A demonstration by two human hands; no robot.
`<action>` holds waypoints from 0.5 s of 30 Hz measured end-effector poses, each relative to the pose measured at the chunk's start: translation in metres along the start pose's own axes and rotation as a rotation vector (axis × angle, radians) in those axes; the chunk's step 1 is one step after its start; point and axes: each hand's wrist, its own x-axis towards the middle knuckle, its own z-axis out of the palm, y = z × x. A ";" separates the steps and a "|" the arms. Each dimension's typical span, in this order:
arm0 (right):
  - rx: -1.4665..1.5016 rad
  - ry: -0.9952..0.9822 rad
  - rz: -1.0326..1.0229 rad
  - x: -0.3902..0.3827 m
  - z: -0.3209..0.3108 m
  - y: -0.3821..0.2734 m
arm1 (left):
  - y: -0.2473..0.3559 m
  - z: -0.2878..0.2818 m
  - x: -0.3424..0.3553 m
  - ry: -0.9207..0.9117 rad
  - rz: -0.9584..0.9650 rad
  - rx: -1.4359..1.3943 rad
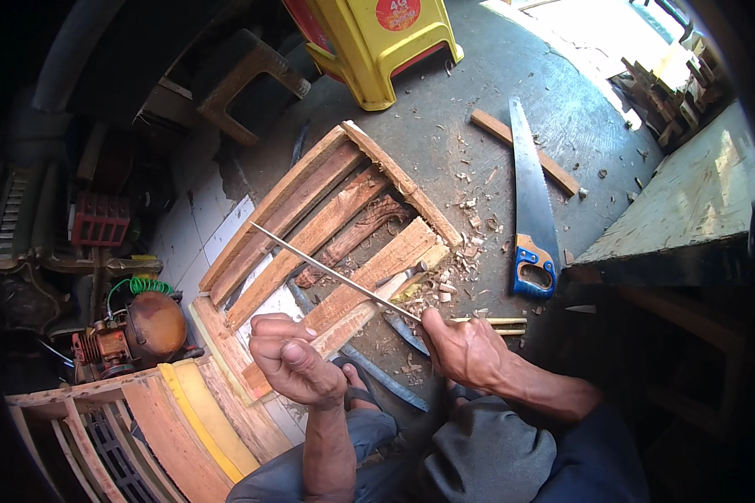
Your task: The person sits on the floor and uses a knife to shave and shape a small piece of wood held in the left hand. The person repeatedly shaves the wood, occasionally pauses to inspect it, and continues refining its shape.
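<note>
My right hand (470, 348) is closed around the near end of a long, thin, tapered rod (335, 277), which looks like a narrow file. Its point reaches up and left across a slatted wooden frame (398, 172). My left hand (298, 356) is raised near the frame's lower end, fingers curled into a loose fist; whether they hold anything is hidden. Between the frame's curved side pieces lies a carved dark wooden piece (356, 226). A small hammer-like tool (407, 272) rests on the near wooden rail, just beyond the rod.
A handsaw (535, 197) with a blue handle lies across a wood strip (524, 151) on the floor, among wood shavings (476, 220). A yellow stool (386, 50) stands ahead. Left are a compressor (155, 323) and another curved wooden frame (176, 432); right, a pale panel (679, 197).
</note>
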 end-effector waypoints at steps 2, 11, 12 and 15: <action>0.053 0.178 -0.082 -0.007 0.000 -0.012 | -0.004 0.001 -0.004 -0.002 -0.002 -0.008; 0.031 0.157 -0.065 -0.012 -0.003 -0.015 | 0.001 0.006 -0.009 0.015 0.038 0.008; 0.047 0.213 -0.145 -0.015 0.007 -0.010 | 0.002 0.006 -0.011 0.003 0.025 0.012; -0.100 -0.056 0.144 0.004 0.008 0.012 | -0.002 -0.002 -0.008 -0.091 0.104 0.020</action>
